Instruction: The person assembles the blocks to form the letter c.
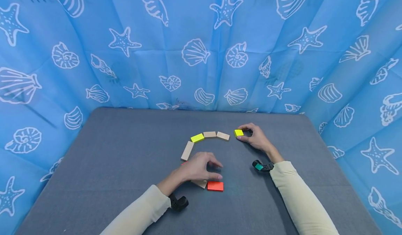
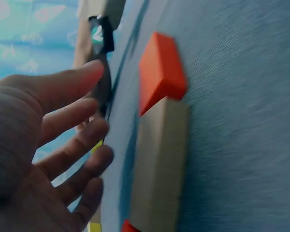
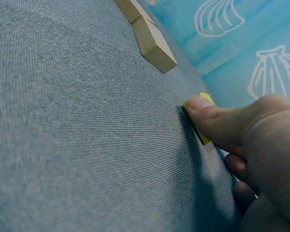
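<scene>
Between thumb and fingers, my right hand (image 1: 258, 138) pinches a yellow block (image 1: 238, 133) close over the table, to the right of a curved row of blocks. The row's far end has two plain wooden blocks (image 1: 223, 136), then a yellow one (image 1: 197, 138) and a longer-looking wooden one (image 1: 187, 151). My left hand (image 1: 198, 167) hovers above the near part of the curve with its fingers spread and nothing in them. Just past its thumb lies a red block (image 1: 215, 186), its end against a wooden block (image 2: 159, 164). The hand partly hides another red piece.
A grey cloth-covered table (image 1: 125, 137) carries the blocks. Behind it hangs a blue curtain (image 1: 201, 81) with white shells and starfish. Dark wrist devices sit by each cuff, including a black one (image 1: 263, 166) at the right wrist.
</scene>
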A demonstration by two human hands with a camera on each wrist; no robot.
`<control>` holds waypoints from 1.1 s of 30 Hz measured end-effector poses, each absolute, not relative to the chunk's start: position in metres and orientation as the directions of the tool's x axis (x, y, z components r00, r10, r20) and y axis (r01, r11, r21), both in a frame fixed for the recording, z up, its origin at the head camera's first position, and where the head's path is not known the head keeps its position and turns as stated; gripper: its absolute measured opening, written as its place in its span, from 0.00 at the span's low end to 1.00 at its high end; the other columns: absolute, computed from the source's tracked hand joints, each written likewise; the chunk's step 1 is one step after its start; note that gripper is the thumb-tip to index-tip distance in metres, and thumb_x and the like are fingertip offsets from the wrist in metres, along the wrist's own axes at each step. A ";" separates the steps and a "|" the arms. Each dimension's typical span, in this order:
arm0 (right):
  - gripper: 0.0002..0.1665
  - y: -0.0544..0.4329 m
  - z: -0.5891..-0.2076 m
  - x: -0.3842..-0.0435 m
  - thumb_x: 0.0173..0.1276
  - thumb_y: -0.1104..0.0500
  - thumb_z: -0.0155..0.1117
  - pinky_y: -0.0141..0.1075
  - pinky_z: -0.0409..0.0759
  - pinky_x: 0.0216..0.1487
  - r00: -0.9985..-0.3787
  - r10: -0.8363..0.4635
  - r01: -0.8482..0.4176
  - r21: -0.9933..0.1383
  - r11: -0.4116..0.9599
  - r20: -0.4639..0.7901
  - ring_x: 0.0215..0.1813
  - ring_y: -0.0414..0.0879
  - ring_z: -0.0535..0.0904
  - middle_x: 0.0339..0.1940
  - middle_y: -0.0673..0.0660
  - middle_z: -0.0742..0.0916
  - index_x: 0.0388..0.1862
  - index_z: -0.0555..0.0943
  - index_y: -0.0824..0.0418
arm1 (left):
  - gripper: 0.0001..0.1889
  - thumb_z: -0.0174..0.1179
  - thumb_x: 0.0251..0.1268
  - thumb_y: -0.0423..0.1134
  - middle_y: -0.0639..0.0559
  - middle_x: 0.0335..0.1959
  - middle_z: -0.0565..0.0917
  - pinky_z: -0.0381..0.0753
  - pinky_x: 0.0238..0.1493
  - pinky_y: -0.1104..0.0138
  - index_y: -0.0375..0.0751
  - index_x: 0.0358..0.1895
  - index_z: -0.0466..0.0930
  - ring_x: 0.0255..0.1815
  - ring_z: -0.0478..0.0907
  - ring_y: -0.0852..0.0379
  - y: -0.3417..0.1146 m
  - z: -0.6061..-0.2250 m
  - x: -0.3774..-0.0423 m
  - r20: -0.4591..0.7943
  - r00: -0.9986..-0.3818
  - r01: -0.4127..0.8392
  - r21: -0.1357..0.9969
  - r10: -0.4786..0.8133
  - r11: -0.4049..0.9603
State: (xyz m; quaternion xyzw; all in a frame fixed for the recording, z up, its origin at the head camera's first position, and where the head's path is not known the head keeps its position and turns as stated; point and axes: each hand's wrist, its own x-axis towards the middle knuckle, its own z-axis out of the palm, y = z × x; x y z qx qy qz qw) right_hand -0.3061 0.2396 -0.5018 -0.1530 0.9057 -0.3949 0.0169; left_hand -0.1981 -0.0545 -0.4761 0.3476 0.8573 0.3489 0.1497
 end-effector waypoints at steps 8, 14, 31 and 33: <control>0.22 0.239 -0.501 -0.305 0.65 0.63 0.74 0.58 0.67 0.63 -0.955 -0.282 -0.255 -0.724 0.641 0.086 0.58 0.62 0.75 0.54 0.67 0.82 0.56 0.82 0.69 | 0.14 0.74 0.61 0.49 0.69 0.40 0.81 0.73 0.48 0.70 0.54 0.49 0.91 0.44 0.74 0.70 -0.062 -0.482 -0.183 -0.066 -0.667 0.510 0.686 0.742 0.519; 0.22 0.240 -0.503 -0.305 0.65 0.62 0.74 0.58 0.67 0.63 -0.953 -0.287 -0.264 -0.718 0.645 0.093 0.59 0.62 0.75 0.54 0.67 0.82 0.57 0.83 0.69 | 0.13 0.75 0.59 0.49 0.72 0.39 0.82 0.71 0.50 0.69 0.56 0.47 0.92 0.44 0.73 0.71 -0.063 -0.486 -0.181 -0.029 -0.645 0.543 0.686 0.764 0.484; 0.22 0.239 -0.501 -0.302 0.64 0.63 0.75 0.58 0.68 0.63 -0.953 -0.286 -0.266 -0.724 0.636 0.098 0.58 0.62 0.76 0.54 0.67 0.82 0.56 0.83 0.69 | 0.14 0.75 0.58 0.53 0.74 0.39 0.82 0.66 0.50 0.66 0.61 0.48 0.91 0.44 0.70 0.72 -0.064 -0.492 -0.180 -0.013 -0.638 0.563 0.673 0.770 0.479; 0.22 0.239 -0.501 -0.302 0.64 0.63 0.75 0.58 0.68 0.63 -0.953 -0.286 -0.266 -0.726 0.634 0.099 0.58 0.62 0.76 0.54 0.67 0.82 0.56 0.83 0.69 | 0.14 0.75 0.57 0.53 0.74 0.39 0.82 0.66 0.50 0.66 0.61 0.47 0.91 0.44 0.70 0.72 -0.064 -0.492 -0.179 -0.012 -0.641 0.564 0.671 0.767 0.481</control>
